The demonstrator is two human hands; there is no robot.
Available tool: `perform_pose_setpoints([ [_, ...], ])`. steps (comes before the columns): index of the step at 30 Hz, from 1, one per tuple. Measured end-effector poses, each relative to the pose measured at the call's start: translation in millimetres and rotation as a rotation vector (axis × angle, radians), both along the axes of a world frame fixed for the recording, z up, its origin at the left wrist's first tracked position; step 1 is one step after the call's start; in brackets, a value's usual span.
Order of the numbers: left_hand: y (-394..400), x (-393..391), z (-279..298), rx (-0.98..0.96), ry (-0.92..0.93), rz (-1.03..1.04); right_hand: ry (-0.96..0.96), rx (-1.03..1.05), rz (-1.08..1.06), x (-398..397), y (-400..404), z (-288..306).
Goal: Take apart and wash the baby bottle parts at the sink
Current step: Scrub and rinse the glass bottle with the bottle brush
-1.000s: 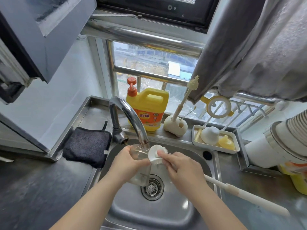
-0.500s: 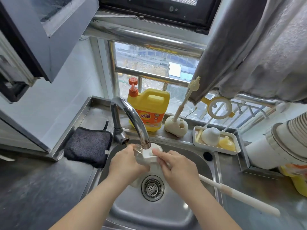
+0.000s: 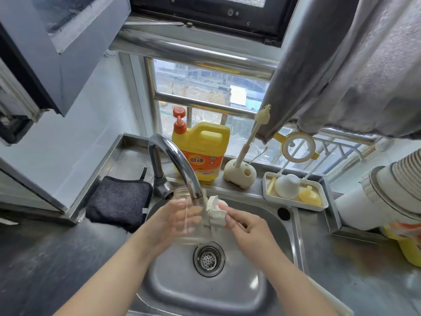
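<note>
While the left hand (image 3: 175,221) curls around a clear bottle (image 3: 190,215) in the middle of the frame, just under the tap (image 3: 176,163), the right hand (image 3: 247,226) pinches a white brush (image 3: 215,209) whose head touches the bottle's right side. Both sit above the steel sink (image 3: 262,290), with the drain (image 3: 209,258) just below them. Behind, at upper centre, stands a yellow soap jug (image 3: 202,149), a brush stand (image 3: 240,173) to its right, then a tray (image 3: 296,205) holding a white cap (image 3: 287,185) and a yellow nipple (image 3: 309,196). A dark cloth (image 3: 118,201) lies at the left
</note>
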State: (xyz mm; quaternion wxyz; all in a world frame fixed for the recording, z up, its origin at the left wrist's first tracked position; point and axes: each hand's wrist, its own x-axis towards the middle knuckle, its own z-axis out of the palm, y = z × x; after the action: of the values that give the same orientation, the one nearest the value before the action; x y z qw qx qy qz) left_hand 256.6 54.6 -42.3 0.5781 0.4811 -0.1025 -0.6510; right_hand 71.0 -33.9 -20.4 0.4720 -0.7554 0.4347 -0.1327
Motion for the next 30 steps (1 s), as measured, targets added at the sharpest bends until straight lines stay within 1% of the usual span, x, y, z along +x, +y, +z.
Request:
perform_pose_setpoints([
  [2, 2, -1, -6, -0.060, 0.151, 0.004, -0.031, 0.017, 0.012, 0, 1, -1],
  [4, 4, -5, -8, -0.049, 0.176, 0.020, -0.053, 0.034, 0.007, -1, 3, -5],
  [5, 4, -7, -8, -0.031, 0.132, 0.030, -0.055, 0.035, 0.002, -2, 4, -7],
  [8, 4, -9, -13, 0.044, -0.079, 0.054, -0.062, 0.038, -0.017, -4, 5, -9],
  [9, 5, -8, -15, 0.072, -0.114, 0.043, -0.051, 0.029, -0.007, -4, 6, -10],
  [12, 9, -10, -12, 0.151, -0.141, -0.079, 0.035, -0.038, 0.030, -5, 9, -14],
  [14, 12, -12, -15, 0.157, -0.208, -0.186, 0.071, -0.075, 0.046, -4, 11, -16],
  [16, 12, -14, -18, 0.150, -0.214, -0.177, 0.049, -0.119, 0.060, 0, 12, -17],
  [18, 10, -19, -16, 0.133, -0.168, -0.110, 0.031, -0.225, 0.117, 4, 16, -17],
  [20, 7, -19, -14, 0.125, -0.140, -0.020, 0.039, -0.399, 0.194, 4, 22, -18],
  [22, 7, -16, -16, 0.117, -0.136, 0.042, 0.075, -0.529, 0.235, -4, 26, -21],
  [24, 9, -11, -22, 0.148, -0.170, 0.053, 0.142, -0.629, 0.248, -14, 22, -26],
  [26, 9, -10, -23, 0.165, -0.190, 0.048, 0.199, -0.637, 0.221, -14, 12, -21],
  [27, 8, -12, -22, 0.165, -0.190, 0.042, 0.201, -0.576, 0.213, -10, 5, -18],
  [28, 6, -14, -21, 0.172, -0.190, 0.038, 0.171, -0.514, 0.202, -5, -1, -18],
  [30, 3, -16, -19, 0.192, -0.192, 0.034, 0.095, -0.500, 0.202, 9, -1, -13],
])
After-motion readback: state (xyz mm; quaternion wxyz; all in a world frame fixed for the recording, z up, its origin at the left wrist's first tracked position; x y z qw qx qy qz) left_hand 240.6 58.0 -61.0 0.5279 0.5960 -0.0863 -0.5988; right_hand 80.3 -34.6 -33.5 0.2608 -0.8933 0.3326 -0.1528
